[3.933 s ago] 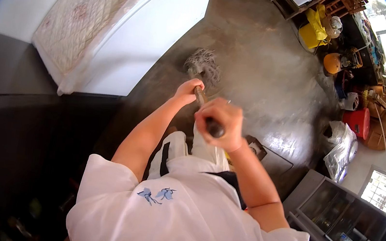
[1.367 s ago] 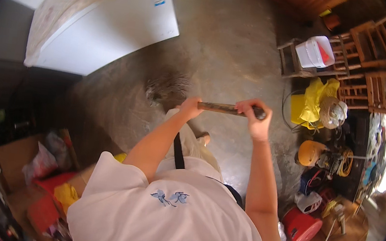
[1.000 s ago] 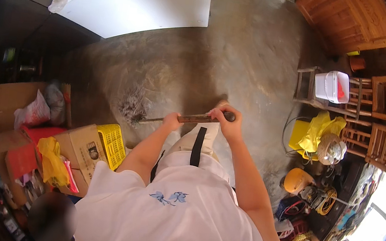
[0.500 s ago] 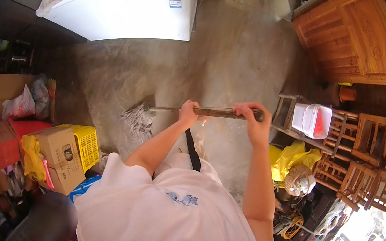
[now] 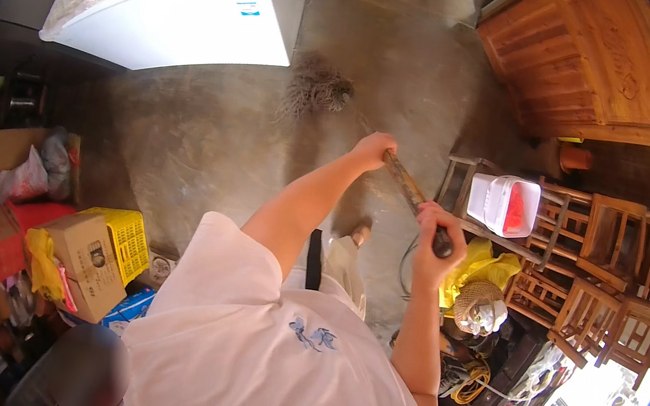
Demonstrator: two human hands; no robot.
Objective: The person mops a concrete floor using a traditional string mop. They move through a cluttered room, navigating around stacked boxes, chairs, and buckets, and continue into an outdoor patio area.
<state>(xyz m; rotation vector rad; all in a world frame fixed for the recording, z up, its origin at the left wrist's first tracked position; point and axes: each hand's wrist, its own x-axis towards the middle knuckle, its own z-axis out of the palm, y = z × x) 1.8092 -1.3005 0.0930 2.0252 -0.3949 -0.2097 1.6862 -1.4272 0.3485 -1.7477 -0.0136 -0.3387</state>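
Both my hands grip the long handle of a string mop (image 5: pixel 319 92). My left hand (image 5: pixel 374 150) is wrapped round the shaft farther down, towards the mop head. Close to the handle's rounded dark end, my right hand (image 5: pixel 440 239) is closed on it. The handle slants from the right up to the far left. Grey strands lie spread on the concrete floor (image 5: pixel 211 135), just right of a white chest-shaped appliance (image 5: pixel 193 21). Part of the lower shaft is thin and blurred.
To the right stand several wooden chairs (image 5: pixel 615 241), a wooden stool with a white bucket (image 5: pixel 497 203), and a wooden cabinet (image 5: pixel 589 65). Yellow plastic (image 5: pixel 489 266) lies nearby. On the left are a cardboard box (image 5: pixel 87 262) and a yellow crate (image 5: pixel 123 242).
The mop head has swung from the left to farther ahead, beside the white appliance. My left hand has reached forward and right; my right hand has come lower. The handle now slants.
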